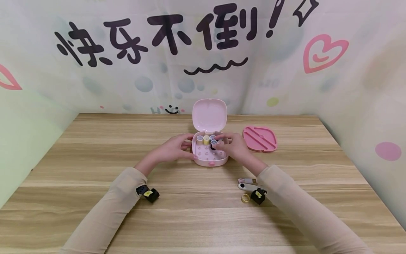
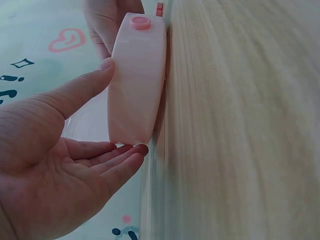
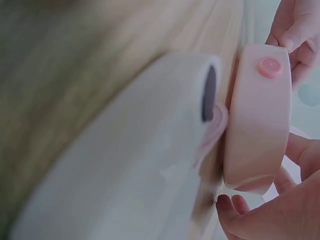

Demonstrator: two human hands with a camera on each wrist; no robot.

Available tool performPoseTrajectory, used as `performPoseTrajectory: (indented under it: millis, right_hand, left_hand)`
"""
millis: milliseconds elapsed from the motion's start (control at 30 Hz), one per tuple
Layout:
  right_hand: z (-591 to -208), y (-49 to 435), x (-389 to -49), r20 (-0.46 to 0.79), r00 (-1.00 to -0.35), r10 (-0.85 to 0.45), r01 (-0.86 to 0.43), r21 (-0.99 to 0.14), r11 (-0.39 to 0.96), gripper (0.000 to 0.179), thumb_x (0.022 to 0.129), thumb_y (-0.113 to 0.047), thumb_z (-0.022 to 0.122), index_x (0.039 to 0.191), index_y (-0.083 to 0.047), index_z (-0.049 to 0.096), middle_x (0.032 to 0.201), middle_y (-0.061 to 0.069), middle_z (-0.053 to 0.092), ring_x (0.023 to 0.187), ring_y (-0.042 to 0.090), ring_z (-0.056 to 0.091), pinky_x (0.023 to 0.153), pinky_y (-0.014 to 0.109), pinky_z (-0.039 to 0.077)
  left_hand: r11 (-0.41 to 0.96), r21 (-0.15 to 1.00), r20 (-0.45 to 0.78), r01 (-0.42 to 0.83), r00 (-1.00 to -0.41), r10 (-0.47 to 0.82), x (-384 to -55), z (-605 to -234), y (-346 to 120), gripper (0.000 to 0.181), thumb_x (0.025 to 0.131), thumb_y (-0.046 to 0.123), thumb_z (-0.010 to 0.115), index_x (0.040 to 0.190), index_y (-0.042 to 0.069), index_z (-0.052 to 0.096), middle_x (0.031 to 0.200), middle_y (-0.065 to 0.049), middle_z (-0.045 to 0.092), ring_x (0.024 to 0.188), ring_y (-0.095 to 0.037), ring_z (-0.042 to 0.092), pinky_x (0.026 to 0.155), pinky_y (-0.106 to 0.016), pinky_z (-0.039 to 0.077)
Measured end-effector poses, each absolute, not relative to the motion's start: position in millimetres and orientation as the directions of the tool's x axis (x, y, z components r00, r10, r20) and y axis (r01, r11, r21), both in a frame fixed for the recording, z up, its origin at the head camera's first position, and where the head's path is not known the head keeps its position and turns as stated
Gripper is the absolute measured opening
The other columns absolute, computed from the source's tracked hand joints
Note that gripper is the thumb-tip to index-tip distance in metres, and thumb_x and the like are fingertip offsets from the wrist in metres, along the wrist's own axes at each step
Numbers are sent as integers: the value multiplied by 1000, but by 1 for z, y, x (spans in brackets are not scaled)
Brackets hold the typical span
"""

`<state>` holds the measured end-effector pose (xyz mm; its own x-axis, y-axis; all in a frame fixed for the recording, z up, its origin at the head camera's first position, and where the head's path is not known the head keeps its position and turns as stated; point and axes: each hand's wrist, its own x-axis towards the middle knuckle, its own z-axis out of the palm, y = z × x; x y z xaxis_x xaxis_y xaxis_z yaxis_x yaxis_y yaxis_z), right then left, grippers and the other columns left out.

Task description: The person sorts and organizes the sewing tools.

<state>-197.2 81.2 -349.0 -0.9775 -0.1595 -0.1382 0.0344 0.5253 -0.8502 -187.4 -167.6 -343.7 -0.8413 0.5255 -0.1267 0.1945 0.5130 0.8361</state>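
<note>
on the desk, our pink box could skid if our left hand, resting spread against its side, eases off. our right hand pinches a dark spool inside it; a hasty release might leave that tilted, or nudge the neighbouring yellow spool, if it misses the small pegs.

Head view: high, facing forward and down across table to printed backdrop. Wrist views: low, close, tipped sideways, from opposite sides; both share front of pink box.
</note>
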Motion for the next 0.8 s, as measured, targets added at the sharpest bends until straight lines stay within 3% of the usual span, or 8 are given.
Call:
performPoseTrajectory:
  millis: [433,800]
  right_hand:
    - [-346,88,-193,-142,-974,-177,22,-835,549,35,95,-16,80,126,-4,75,152,14,60,137,41,53,118,55,44]
    - [-343,100,-191,-50,-964,-262,-126,-780,613,38,96,-19,79,131,-4,73,147,17,64,122,39,62,105,51,55]
  left_hand:
    - [504,842,-123,193,-840,528,-188,-344,-167,76,94,9,79,157,-6,40,160,-27,44,145,-44,49,122,-50,43]
    - [505,843,-129,186,-841,525,-187,-344,-167,76,94,8,79,157,-7,39,160,-28,44,145,-44,49,122,-49,43]
